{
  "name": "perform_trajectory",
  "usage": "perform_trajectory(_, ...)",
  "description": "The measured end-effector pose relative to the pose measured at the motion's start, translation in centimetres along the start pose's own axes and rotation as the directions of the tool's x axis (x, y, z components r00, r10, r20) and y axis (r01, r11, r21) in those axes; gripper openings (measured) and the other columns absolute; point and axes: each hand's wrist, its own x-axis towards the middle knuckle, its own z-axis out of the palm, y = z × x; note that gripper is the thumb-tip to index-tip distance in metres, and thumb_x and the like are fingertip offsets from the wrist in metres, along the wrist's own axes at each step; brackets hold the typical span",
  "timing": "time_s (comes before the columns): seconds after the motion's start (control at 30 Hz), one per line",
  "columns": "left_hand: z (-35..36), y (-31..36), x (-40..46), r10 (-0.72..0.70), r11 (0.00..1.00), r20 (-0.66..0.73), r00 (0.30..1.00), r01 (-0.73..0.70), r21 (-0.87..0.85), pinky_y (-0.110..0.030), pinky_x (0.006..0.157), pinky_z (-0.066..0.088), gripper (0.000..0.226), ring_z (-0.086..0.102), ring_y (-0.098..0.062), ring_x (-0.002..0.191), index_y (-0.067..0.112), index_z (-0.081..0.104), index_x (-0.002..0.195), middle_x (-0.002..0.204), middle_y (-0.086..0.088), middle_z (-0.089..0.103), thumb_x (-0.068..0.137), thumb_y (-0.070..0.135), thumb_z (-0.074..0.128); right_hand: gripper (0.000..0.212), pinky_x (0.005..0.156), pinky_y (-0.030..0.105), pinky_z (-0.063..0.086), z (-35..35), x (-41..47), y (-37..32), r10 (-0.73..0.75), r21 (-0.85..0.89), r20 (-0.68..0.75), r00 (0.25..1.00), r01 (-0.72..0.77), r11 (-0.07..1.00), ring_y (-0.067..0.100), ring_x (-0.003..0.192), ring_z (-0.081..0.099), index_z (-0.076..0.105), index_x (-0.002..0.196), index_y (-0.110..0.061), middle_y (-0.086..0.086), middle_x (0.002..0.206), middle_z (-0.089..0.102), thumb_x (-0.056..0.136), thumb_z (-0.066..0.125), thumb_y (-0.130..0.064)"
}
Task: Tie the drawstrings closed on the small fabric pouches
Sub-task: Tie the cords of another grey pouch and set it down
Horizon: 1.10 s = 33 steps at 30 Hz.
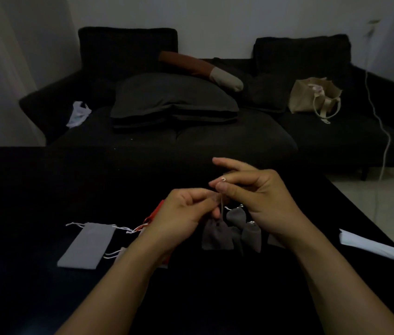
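Note:
A small dark grey pouch (pixel 216 235) hangs by its drawstring (pixel 221 206) just above the black table (pixel 46 184). My left hand (pixel 182 211) pinches the string near the pouch's mouth. My right hand (pixel 249 189) pinches the string's upper end, where a pale bead or knot shows at my fingertips. Two more gathered grey pouches (pixel 237 217) (pixel 251 236) stand right behind the hanging one. A flat light grey pouch (pixel 87 245) with white strings lies to the left. A red pouch (pixel 156 212) is partly hidden behind my left hand.
A folded white sheet (pixel 372 245) lies near the table's right edge. Beyond the table is a dark sofa with cushions (pixel 174 97), a beige tote bag (pixel 314 96) and a white plastic bag (pixel 78 113). A white cable (pixel 381 122) hangs at the right.

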Motion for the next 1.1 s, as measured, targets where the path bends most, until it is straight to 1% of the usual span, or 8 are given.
perform_trajectory(0.07, 0.1, 0.0, 0.0, -0.027, 0.999, 0.053, 0.998, 0.029, -0.031, -0.009, 0.053, 0.043, 0.028, 0.057, 0.003, 0.054, 0.001, 0.072, 0.082, 0.059, 0.008, 0.062, 0.098, 0.013, 0.052, 0.009, 0.067, 0.015, 0.051, 0.0, -0.1, 0.1, 0.057, 0.041, -0.026, 0.998, -0.056, 0.998, 0.005, 0.079, 0.068, 0.077, 0.087, -0.005, 0.010, 0.094, 0.074, 0.082, 0.070, -0.004)
perform_trajectory(0.13, 0.3, -0.1, 0.1, -0.070, 0.994, 0.079, 0.994, 0.076, -0.073, -0.013, 0.058, 0.048, 0.029, 0.064, -0.002, 0.064, 0.009, 0.077, 0.085, 0.067, 0.004, 0.066, 0.097, 0.013, 0.052, 0.008, 0.061, 0.016, 0.050, 0.1, -0.3, 0.4, 0.120, 0.058, -0.065, 0.991, -0.116, 0.992, 0.008, 0.065, 0.064, 0.077, 0.087, -0.003, 0.024, 0.080, 0.072, 0.083, 0.070, -0.003)
perform_trajectory(0.37, 0.4, -0.4, -0.2, -0.064, 0.996, 0.006, 0.998, 0.064, 0.063, -0.011, 0.052, 0.042, 0.028, 0.055, -0.002, 0.055, 0.016, 0.070, 0.066, 0.061, 0.004, 0.064, 0.093, 0.021, 0.064, 0.014, 0.052, 0.017, 0.045, 1.0, -0.4, 1.0, 0.341, 0.084, -0.063, 0.938, -0.335, 0.938, 0.008, 0.056, 0.059, 0.073, 0.098, -0.003, 0.011, 0.069, 0.067, 0.088, 0.069, -0.012)
perform_trajectory(0.5, 0.4, -0.5, 0.0, -0.161, 0.984, -0.090, 0.983, 0.153, -0.092, -0.015, 0.053, 0.048, 0.034, 0.062, -0.004, 0.060, 0.017, 0.075, 0.068, 0.066, 0.005, 0.068, 0.096, 0.024, 0.058, 0.027, 0.060, 0.019, 0.051, 0.0, -0.4, 0.7, 0.485, 0.214, -0.021, 0.874, -0.470, 0.856, 0.012, 0.066, 0.063, 0.067, 0.111, -0.009, 0.009, 0.079, 0.073, 0.085, 0.072, -0.010)
perform_trajectory(0.67, 0.3, -0.7, 0.3, -0.173, 0.974, -0.179, 0.969, 0.140, -0.180, -0.026, 0.063, 0.048, 0.029, 0.061, -0.014, 0.067, 0.017, 0.078, 0.076, 0.072, -0.003, 0.068, 0.096, 0.024, 0.058, 0.025, 0.059, 0.018, 0.054, 0.2, -0.5, 0.7, 0.475, 0.225, 0.003, 0.880, -0.464, 0.857, 0.012, 0.069, 0.070, 0.070, 0.105, -0.006, 0.010, 0.083, 0.075, 0.080, 0.075, -0.003)
perform_trajectory(0.83, 0.3, -0.7, 0.3, -0.121, 0.985, -0.210, 0.970, 0.092, -0.144, -0.018, 0.057, 0.049, 0.024, 0.064, -0.011, 0.067, 0.017, 0.078, 0.076, 0.072, 0.000, 0.069, 0.094, 0.022, 0.062, 0.011, 0.058, 0.019, 0.053, 1.0, -0.5, 1.2, 0.425, 0.135, -0.036, 0.904, -0.417, 0.899, 0.013, 0.070, 0.070, 0.075, 0.093, -0.007, 0.012, 0.083, 0.077, 0.084, 0.072, -0.003)
perform_trajectory(0.93, 0.2, -0.6, 0.2, -0.127, 0.984, -0.220, 0.967, 0.095, -0.150, -0.018, 0.056, 0.049, 0.026, 0.063, -0.008, 0.064, 0.018, 0.078, 0.074, 0.070, 0.002, 0.069, 0.094, 0.022, 0.062, 0.016, 0.058, 0.020, 0.054, 1.3, -0.4, 1.1, 0.370, 0.126, -0.101, 0.923, -0.357, 0.925, 0.018, 0.068, 0.069, 0.072, 0.097, -0.004, 0.020, 0.082, 0.074, 0.081, 0.075, -0.004)
perform_trajectory(1.1, -0.1, -0.8, 0.4, -0.170, 0.972, -0.206, 0.964, 0.129, -0.196, -0.022, 0.058, 0.051, 0.029, 0.066, -0.012, 0.065, 0.017, 0.078, 0.072, 0.075, -0.004, 0.072, 0.095, 0.025, 0.061, 0.006, 0.056, 0.017, 0.052, 1.2, -0.3, 1.0, 0.318, 0.112, -0.150, 0.936, -0.304, 0.946, 0.012, 0.063, 0.066, 0.074, 0.089, -0.002, 0.013, 0.074, 0.074, 0.083, 0.072, -0.002)
